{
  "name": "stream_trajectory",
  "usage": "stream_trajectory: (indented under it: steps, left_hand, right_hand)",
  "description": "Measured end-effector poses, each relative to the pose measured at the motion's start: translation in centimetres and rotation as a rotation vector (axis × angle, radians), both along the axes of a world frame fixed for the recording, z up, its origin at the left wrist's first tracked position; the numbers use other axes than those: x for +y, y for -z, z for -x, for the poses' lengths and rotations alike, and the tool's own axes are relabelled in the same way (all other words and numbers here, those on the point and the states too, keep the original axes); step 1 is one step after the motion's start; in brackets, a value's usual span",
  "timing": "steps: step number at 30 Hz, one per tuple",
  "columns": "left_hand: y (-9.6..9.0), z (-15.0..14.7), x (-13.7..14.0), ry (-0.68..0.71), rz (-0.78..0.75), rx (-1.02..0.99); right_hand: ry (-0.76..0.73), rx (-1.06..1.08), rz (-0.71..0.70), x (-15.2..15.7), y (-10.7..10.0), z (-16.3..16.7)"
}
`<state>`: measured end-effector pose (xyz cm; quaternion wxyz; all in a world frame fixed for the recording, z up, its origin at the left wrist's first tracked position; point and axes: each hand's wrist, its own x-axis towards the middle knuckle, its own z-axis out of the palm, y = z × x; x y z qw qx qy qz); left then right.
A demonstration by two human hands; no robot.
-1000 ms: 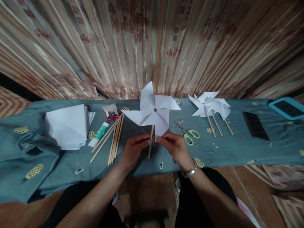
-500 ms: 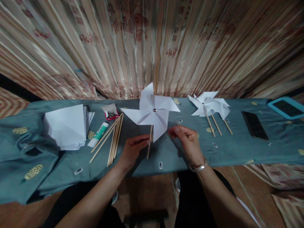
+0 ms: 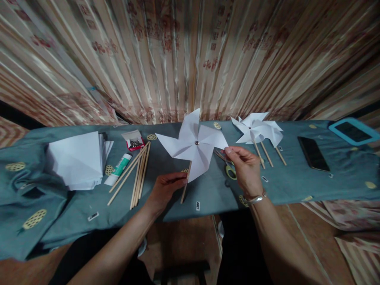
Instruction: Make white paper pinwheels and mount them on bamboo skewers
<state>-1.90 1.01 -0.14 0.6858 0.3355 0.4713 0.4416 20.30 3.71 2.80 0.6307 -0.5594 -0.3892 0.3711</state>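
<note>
A white paper pinwheel (image 3: 199,156) with a silver pin at its centre stands tilted on a wooden stick in the middle of the view. My left hand (image 3: 168,189) is closed round that stick, just below the paper blades. At the tip of the right-hand blade, the thumb and forefinger of my right hand (image 3: 242,164) pinch the paper. Scissors (image 3: 230,171) with yellow-green handles lie on the cloth behind my right hand, partly covered by it.
On the left are a stack of white paper (image 3: 75,160), a glue stick (image 3: 118,169), an opened box of pins (image 3: 135,142) and several wooden sticks (image 3: 139,178). Finished-looking pinwheels (image 3: 255,128), a black phone (image 3: 313,153) and a blue-framed tablet (image 3: 354,131) lie right. A curtain (image 3: 190,59) hangs behind.
My right hand has moved right and slightly forward, and now pinches a blade tip. The blades have turned a little clockwise. The scissors have come into view. My left hand keeps the stick.
</note>
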Motion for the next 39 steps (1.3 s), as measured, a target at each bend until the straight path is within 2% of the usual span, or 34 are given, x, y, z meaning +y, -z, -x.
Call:
stream_trajectory:
  steps: [4,19,39]
  left_hand:
    - [0.0,0.2,0.1,0.020,-0.035,0.038]
    - [0.1,0.0,0.3,-0.093,-0.051,0.012]
    - [-0.1,0.2,0.2,-0.040,-0.067,0.068]
  right_hand:
    - [-0.044,-0.004,0.037,-0.6,0.1,0.4]
    - [-0.202,-0.031,0.127,-1.9,0.2,2.2]
    - [-0.375,0.023,0.201,-2.6,0.8,5.0]
